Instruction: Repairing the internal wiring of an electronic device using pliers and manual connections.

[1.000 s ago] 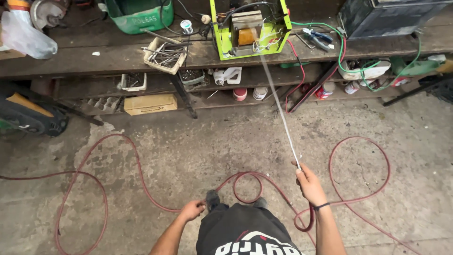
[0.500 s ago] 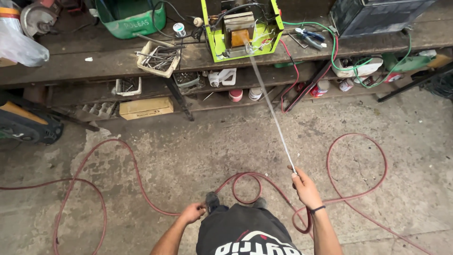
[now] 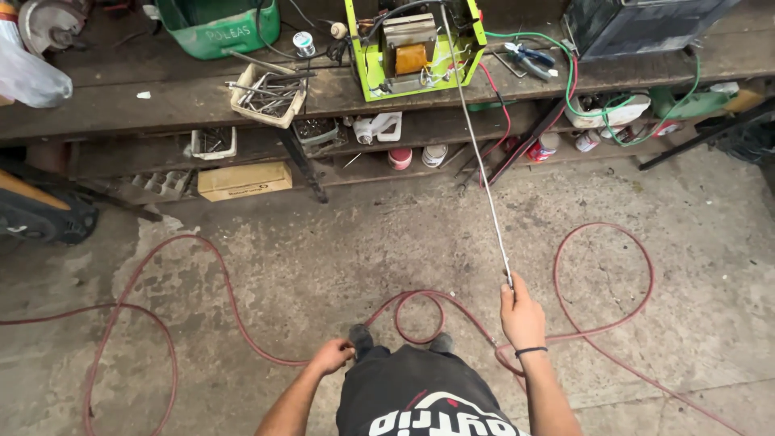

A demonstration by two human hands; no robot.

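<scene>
My right hand [image 3: 521, 316] is closed around the near end of a long thin metal rod [image 3: 476, 153]. The rod slants up and away to an open lime-green machine [image 3: 413, 44] on the wooden workbench, and its far tip lies over the machine's exposed coil and wiring. My left hand [image 3: 331, 355] hangs beside my left thigh, fingers loosely curled, holding nothing. A red hose [image 3: 218, 278] loops over the concrete floor around my feet and passes near my right hand.
The wooden workbench [image 3: 161, 101] carries a green bin [image 3: 218, 24], a tray of metal bits [image 3: 266, 93], pliers [image 3: 529, 58] and a dark box [image 3: 638, 24]. On the lower shelf stand small cans, a white part and a cardboard box [image 3: 245, 180]. Dark equipment [image 3: 36, 214] sits at the left.
My view has dropped and moved closer to the bench. My right hand has pushed the rod forward, so its tip reaches deeper into the green machine. The left hand stays by my thigh.
</scene>
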